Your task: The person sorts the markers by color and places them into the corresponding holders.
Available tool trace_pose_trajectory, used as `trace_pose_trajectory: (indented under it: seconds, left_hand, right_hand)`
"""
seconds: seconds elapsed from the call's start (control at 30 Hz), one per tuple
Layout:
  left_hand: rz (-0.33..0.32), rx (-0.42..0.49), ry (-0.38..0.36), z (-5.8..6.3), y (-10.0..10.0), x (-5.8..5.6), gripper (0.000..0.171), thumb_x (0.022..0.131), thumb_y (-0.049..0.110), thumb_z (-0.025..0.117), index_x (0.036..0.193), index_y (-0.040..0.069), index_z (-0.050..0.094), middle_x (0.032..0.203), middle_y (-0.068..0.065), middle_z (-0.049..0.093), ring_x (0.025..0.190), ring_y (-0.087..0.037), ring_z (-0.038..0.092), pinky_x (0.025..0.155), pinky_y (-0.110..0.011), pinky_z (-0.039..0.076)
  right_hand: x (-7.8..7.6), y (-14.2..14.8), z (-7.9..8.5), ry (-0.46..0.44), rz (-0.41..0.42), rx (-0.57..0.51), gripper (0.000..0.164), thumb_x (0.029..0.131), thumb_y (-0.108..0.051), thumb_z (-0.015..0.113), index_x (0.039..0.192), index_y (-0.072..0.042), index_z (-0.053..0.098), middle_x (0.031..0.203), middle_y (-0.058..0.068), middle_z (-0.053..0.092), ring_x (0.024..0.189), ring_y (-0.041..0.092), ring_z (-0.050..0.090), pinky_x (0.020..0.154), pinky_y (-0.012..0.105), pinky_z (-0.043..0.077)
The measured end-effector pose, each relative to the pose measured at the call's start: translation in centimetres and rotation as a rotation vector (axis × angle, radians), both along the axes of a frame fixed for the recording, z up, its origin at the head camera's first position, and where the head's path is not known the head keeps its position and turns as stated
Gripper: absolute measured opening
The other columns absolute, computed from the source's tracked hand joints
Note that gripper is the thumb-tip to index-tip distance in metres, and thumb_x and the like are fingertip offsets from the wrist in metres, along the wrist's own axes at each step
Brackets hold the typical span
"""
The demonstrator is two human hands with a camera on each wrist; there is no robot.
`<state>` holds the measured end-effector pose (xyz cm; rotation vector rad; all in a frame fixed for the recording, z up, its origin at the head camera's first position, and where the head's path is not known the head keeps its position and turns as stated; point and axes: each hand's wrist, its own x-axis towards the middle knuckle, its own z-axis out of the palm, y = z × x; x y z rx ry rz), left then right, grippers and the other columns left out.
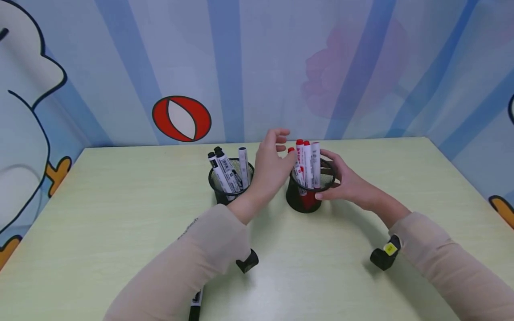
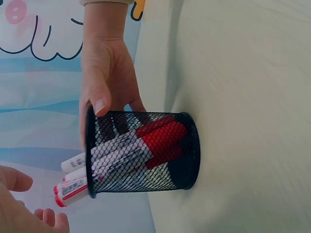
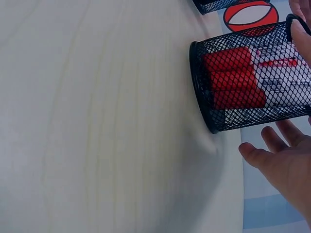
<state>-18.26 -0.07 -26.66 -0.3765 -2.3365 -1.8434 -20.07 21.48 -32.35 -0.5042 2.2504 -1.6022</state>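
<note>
My right hand [image 1: 349, 183] curves round the right side of a black mesh pen cup [image 3: 286, 109], its thumb by the front of the rim and its fingers towards the back. Several red markers [image 1: 307, 162] stand in this cup, with a white-ended marker [image 1: 316, 165] among them. In the left wrist view the cup's base meets the table. Left of the red markers, my left hand [image 1: 273, 165] is raised, holding nothing, its fingers loosely bent and the thumb close to the marker tops. In the left wrist view this left hand [image 2: 22, 208] shows at the lower left.
A second mesh cup [image 1: 210, 178] with several black markers [image 1: 225, 167] stands on the left, partly hidden by my left forearm. One marker [image 1: 195, 305] lies on the table [image 1: 140, 191] beside my left sleeve. A printed backdrop [image 1: 265, 67] rises behind the table's far edge.
</note>
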Motion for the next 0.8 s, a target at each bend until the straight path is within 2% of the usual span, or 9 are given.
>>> trace_pose_trajectory:
  seconds: [0.2,0.37,0.67,0.8]
  left_hand:
    - [-0.011,-0.018,0.029,1.3,-1.0,0.3,0.038,0.09,0.008,0.057,0.126,0.008,0.047,0.117,-0.008,0.053,0.106,-0.021,0.05,0.087,-0.032,0.046]
    - [-0.018,-0.037,0.023,2.4,-2.1,0.6,0.037,0.09,0.01,0.058,0.125,0.011,0.048,0.116,-0.005,0.053,0.107,-0.019,0.05,0.088,-0.031,0.046]
    - [-0.057,-0.043,-0.013,4.3,-4.5,1.2,0.04,0.092,0.016,0.059,0.128,0.016,0.044,0.121,-0.002,0.051,0.111,-0.015,0.047,0.087,-0.03,0.048]
    - [-0.07,-0.01,0.014,4.6,-5.8,1.7,0.04,0.091,0.014,0.059,0.128,0.015,0.045,0.122,-0.001,0.051,0.111,-0.015,0.048,0.09,-0.031,0.046]
  right_hand:
    - [0.4,0.2,0.8,0.029,0.024,0.019,0.099,0.079,-0.006,0.071,0.149,-0.022,0.003,0.15,0.015,0.016,0.137,0.033,0.017,0.104,0.062,0.02]
    - [0.6,0.3,1.5,0.056,0.017,0.067,0.099,0.079,-0.009,0.072,0.149,-0.024,0.004,0.151,0.015,0.015,0.138,0.034,0.016,0.103,0.065,0.017]
    - [0.9,0.5,2.9,0.073,-0.01,0.065,0.094,0.081,-0.007,0.069,0.149,-0.02,0.006,0.15,0.014,0.019,0.137,0.036,0.018,0.104,0.062,0.022]
    - [1.2,0.8,3.4,0.085,-0.024,0.056,0.091,0.081,-0.006,0.068,0.148,-0.02,0.009,0.149,0.014,0.021,0.135,0.036,0.021,0.103,0.06,0.025]
